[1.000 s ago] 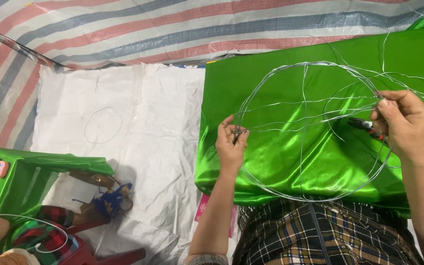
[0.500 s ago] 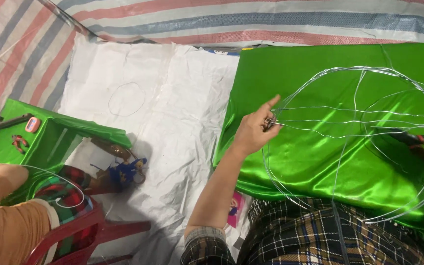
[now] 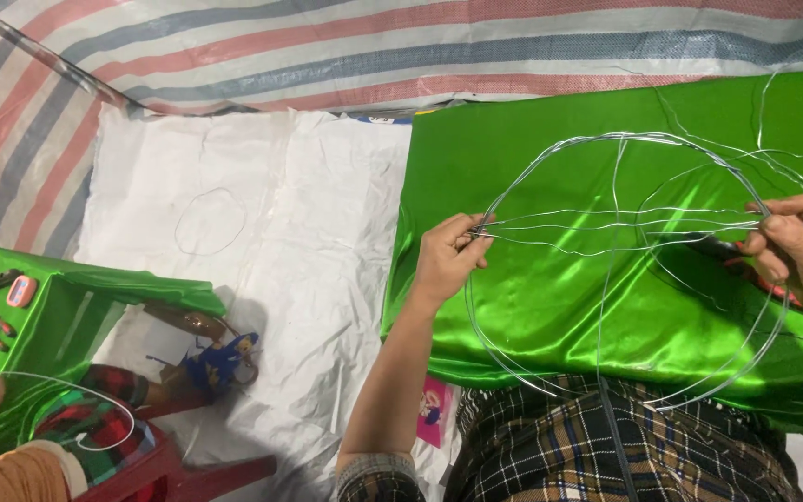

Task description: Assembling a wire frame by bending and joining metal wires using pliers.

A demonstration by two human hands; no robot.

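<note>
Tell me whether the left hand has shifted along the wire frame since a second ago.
Cannot tell. The left hand pinches the wire frame at its left rim over the green cloth, as before; the camera itself panned, so only its place in the picture changed.

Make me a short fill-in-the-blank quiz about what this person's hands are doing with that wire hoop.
1. Both hands grip a round frame made of thin ____.
2. The frame lies over shiny ____ cloth.
3. The left hand pinches the frame's ____ side, the right hand the opposite one.
4. A small wire loop lies on the ____ sheet.

Missing words: wire; green; left; white
</note>
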